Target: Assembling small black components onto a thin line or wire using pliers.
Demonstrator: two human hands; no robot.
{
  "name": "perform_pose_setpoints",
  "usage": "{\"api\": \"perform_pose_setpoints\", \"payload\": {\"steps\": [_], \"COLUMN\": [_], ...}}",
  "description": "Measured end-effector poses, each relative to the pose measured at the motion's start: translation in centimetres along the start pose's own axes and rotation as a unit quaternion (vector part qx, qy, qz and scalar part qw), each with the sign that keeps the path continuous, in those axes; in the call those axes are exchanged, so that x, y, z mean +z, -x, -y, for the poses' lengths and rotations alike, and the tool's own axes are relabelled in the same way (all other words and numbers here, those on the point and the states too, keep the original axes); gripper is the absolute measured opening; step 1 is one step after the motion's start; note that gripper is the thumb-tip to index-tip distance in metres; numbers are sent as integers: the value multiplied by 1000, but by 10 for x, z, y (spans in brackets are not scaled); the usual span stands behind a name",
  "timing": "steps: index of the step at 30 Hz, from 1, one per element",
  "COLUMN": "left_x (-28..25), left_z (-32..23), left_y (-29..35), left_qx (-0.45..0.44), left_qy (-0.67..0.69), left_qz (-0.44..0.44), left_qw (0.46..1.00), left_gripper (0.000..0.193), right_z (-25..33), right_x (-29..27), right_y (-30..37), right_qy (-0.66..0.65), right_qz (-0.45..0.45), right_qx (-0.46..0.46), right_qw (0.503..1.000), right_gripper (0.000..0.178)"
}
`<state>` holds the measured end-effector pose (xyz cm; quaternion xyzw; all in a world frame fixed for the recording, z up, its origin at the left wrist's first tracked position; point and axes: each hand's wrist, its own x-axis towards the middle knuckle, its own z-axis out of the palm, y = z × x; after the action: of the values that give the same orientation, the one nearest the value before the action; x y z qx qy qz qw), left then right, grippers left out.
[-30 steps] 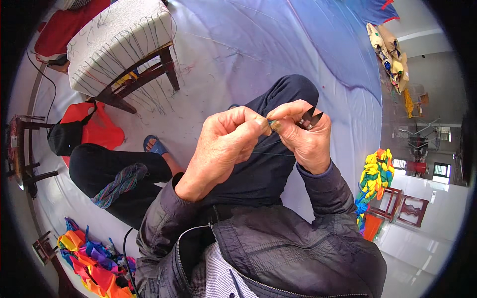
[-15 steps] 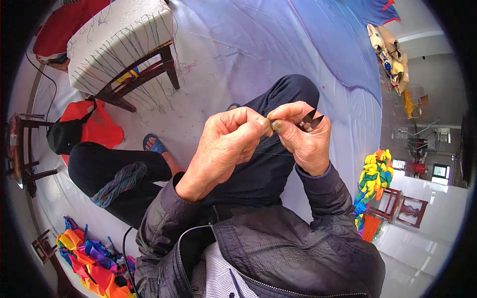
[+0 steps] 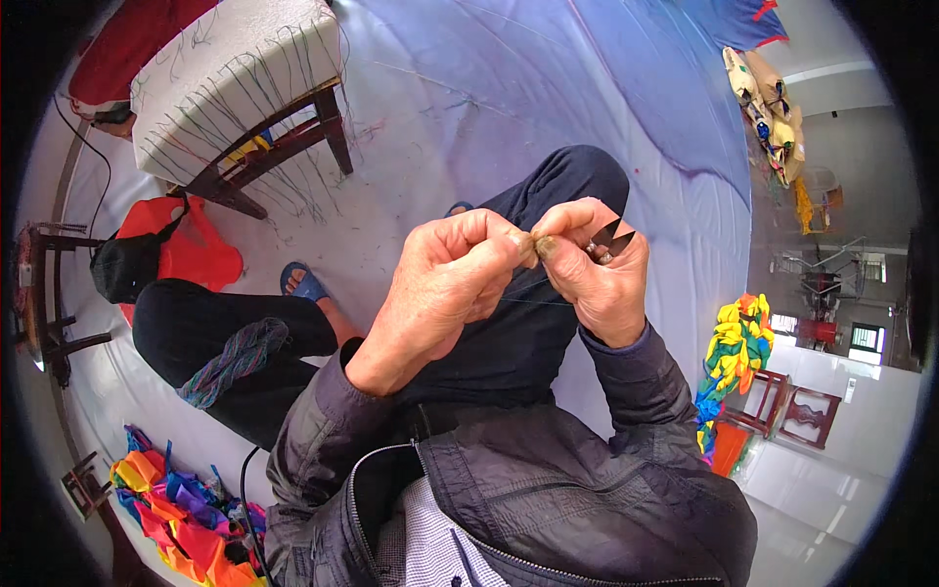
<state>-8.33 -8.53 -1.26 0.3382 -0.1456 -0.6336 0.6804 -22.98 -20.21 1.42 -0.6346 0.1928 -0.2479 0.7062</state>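
My left hand (image 3: pixel 445 284) and my right hand (image 3: pixel 599 279) meet fingertip to fingertip above my right thigh, both pinched closed. A thin thread (image 3: pixel 538 301) runs between them, faint against my dark trousers; its ends are hidden in the fingers. Tucked in my right hand is a small pair of thread snips (image 3: pixel 610 238), dark pointed blades apart and sticking up past the fingers. Across my left thigh lies a skein of multicoloured thread (image 3: pixel 238 360).
At the upper left, cut threads hang off a white foam block (image 3: pixel 240 88) on a dark wooden stool (image 3: pixel 337 137). A red bag (image 3: pixel 201 249) and black cap (image 3: pixel 127 266) lie left. Colourful fabric heaps sit lower left (image 3: pixel 181 519) and right (image 3: pixel 738 342).
Almost nothing differs. My right hand and the snips have shifted very slightly left; the fingertips stay pinched together.
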Motion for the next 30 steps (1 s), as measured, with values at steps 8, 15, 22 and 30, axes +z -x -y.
{"api": "perform_pose_setpoints", "payload": {"steps": [8, 15, 22, 30], "left_x": [0, 0, 0, 5], "left_z": [3, 1, -2, -9], "left_y": [0, 0, 0, 4], "left_qx": [5, 2, 8, 49], "left_qy": [12, 22, 18, -54], "left_qz": [0, -6, -3, -44], "left_qw": [1000, 1000, 1000, 996], "left_gripper": [20, 19, 19, 18], "right_z": [-3, -3, -5, -1], "right_x": [1, 7, 5, 0], "right_y": [4, 3, 2, 5], "right_qy": [0, -4, 12, 76], "right_qz": [-27, -57, -62, -79], "right_qx": [23, 28, 27, -59], "right_qw": [999, 998, 998, 992], "right_gripper": [9, 8, 10, 26]}}
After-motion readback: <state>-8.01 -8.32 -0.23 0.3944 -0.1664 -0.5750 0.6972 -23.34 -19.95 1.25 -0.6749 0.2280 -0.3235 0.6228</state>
